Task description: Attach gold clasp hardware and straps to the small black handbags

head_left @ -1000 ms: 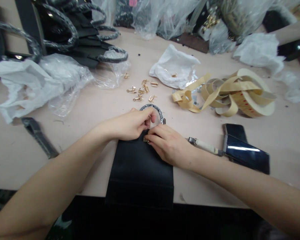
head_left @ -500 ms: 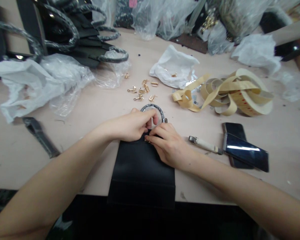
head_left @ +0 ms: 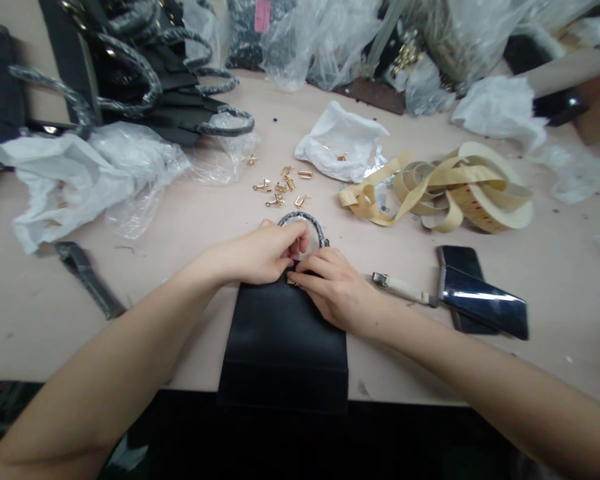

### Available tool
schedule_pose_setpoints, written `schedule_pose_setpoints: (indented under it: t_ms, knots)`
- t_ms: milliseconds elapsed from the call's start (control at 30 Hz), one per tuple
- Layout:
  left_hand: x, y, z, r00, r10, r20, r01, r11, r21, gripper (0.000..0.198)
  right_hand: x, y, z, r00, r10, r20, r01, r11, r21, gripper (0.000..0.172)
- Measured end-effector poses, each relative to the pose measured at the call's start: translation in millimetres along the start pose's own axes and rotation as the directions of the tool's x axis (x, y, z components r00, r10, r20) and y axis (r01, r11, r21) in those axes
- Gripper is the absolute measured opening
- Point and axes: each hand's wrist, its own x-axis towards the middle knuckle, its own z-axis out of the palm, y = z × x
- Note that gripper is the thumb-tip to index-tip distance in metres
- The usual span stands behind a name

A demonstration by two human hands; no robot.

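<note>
Black, smooth material lies under both hands: a flat piece point(head_left: 285, 333) on the tabletop point(head_left: 220, 210), its near end reaching the edge, a wrapped ring handle point(head_left: 307, 217) at its far end. Over the last second I see hardly anything change but my view, which has shifted slightly; the hands stay at that far end, so I judge the close work there unfinished. The right hand point(head_left: 337, 283) has its fingers pinched on a tiny gold fitting point(head_left: 293, 281); the left hand point(head_left: 275, 250) curls beside it, and I cannot tell whether it grips anything.

Beyond them I see loose gold fittings point(head_left: 291, 183) scattered near a crumpled white wrapper point(head_left: 313, 147). Tangled yellowish tape point(head_left: 453, 177) lies to the right, above a pale-handled tool point(head_left: 403, 288) and a glossy dark slab point(head_left: 485, 303). Farther off, black pieces with wrapped handles point(head_left: 173, 110) pile up at left, and clear plastic bags point(head_left: 290, 53) crowd the back.
</note>
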Motion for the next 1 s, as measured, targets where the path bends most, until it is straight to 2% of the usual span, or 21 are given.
schedule_pose_setpoints:
  t_ms: [67,100,133,200,267,333,400,467,533,600,667,733,833,900,1000]
  knots:
    - [-1,1,-1.2,1.0,-0.021,0.014,0.021,1.0,0.016,0.026,-7,-4,-6,0.989,0.1,-0.108,-0.098,0.995,0.024,0.034]
    - [-2,2,-1.8,0.999,-0.026,0.021,0.026,0.999,0.018,0.027,-11,-7,-8,0.964,0.185,-0.189,-0.182,0.983,0.033,0.036]
    - [-2,2,-2.3,0.999,-0.027,0.024,0.027,0.999,0.024,0.027,-15,-10,-10,0.919,0.283,-0.275,-0.282,0.958,0.045,0.037]
    - [-3,1,-3.3,0.999,-0.018,0.029,0.017,0.999,0.036,0.026,-24,-15,-11,0.788,0.477,-0.389,-0.472,0.874,0.116,0.038]
    - [-5,1,-4.4,0.999,-0.012,0.041,0.01,0.999,0.038,0.026,-32,-20,-7,0.681,0.625,-0.381,-0.563,0.78,0.272,0.042]
    - [-6,2,-6.0,0.999,-0.011,0.052,0.01,1.0,0.028,0.027,-35,-23,1,0.62,0.721,-0.308,-0.577,0.686,0.443,0.047]
    - [-7,4,-8.0,0.998,-0.017,0.065,0.016,1.0,0.02,0.027,-34,-27,6,0.578,0.775,-0.255,-0.584,0.611,0.535,0.049]
    - [-8,7,-10.2,0.997,-0.025,0.076,0.023,0.999,0.024,0.026,-29,-29,6,0.569,0.782,-0.255,-0.62,0.612,0.491,0.049]
    - [-9,9,-12.0,0.997,-0.029,0.076,0.025,0.999,0.045,0.025,-21,-31,1,0.594,0.767,-0.243,-0.662,0.638,0.394,0.054]
    - [-11,11,-13.0,0.998,-0.025,0.066,0.02,0.997,0.074,0.024,-13,-29,-7,0.621,0.77,-0.144,-0.7,0.628,0.339,0.064]
    - [-12,12,-13.4,0.998,-0.015,0.053,0.01,0.995,0.098,0.024,-7,-24,-13,0.618,0.786,-0.03,-0.731,0.587,0.348,0.074]
    - [-13,15,-13.8,0.999,-0.01,0.043,0.005,0.994,0.111,0.023,-5,-16,-14,0.609,0.792,0.041,-0.736,0.545,0.401,0.078]
    - [-15,20,-15.1,0.999,-0.002,0.034,-0.002,0.993,0.114,0.021,-6,-6,-10,0.622,0.777,0.102,-0.667,0.457,0.588,0.08]
    - [-18,24,-16.2,0.999,-0.009,0.042,0.004,0.991,0.132,0.024,-7,-3,-6,0.639,0.761,0.108,-0.596,0.402,0.695,0.08]
    - [-24,30,-17.1,0.996,-0.039,0.082,0.021,0.976,0.216,0.03,-8,-7,-4,0.655,0.752,0.072,-0.536,0.395,0.746,0.08]
